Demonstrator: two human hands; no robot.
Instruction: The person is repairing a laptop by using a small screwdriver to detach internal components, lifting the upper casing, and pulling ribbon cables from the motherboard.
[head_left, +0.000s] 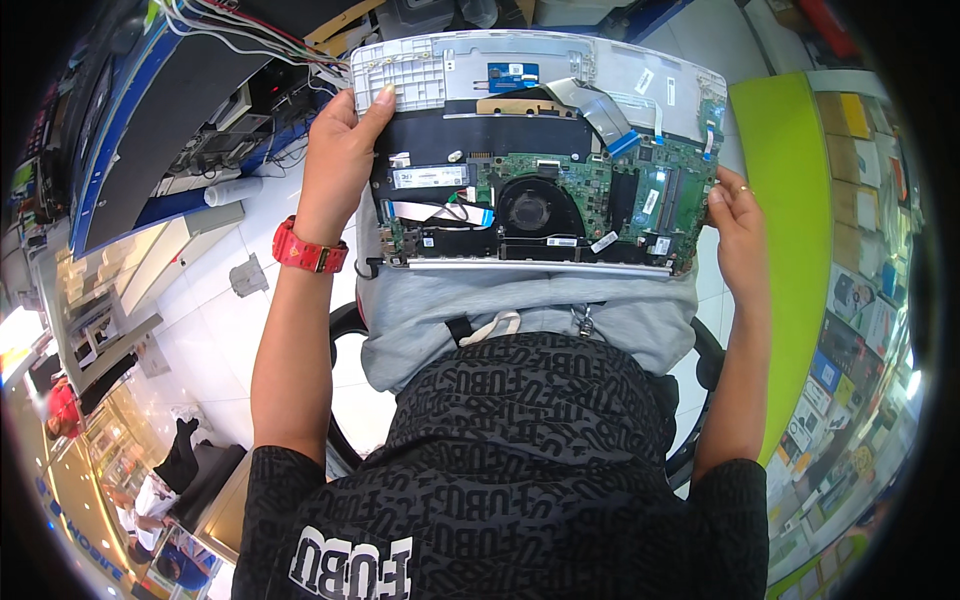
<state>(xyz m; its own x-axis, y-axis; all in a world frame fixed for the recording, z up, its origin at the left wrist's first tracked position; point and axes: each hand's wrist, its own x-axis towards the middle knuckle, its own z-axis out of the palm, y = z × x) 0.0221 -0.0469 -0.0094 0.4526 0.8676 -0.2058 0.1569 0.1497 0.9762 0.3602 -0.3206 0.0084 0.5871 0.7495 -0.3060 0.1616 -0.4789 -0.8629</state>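
Observation:
An opened laptop base (430, 130) is held up over my lap, its inside facing me. My left hand (345, 150) grips its left edge, thumb on the white ribbed frame. At the right edge, by the green circuit board (685, 195), the fingers of my right hand (738, 215) are closed round the side. A round black fan (528, 207) sits mid-board, with a storage stick (430, 177) to its left. Loose ribbon cables show: a wide grey one (600, 115) with a blue end, and a white one (435, 212) at lower left. The underside is hidden.
A dark desk (190, 110) with blue edging and hanging cables (255, 40) stands at the left. On the right runs a lime-green counter edge (775, 230) beside a glass case of boxes (850, 300). White floor tiles (215, 330) show at left, with people farther off.

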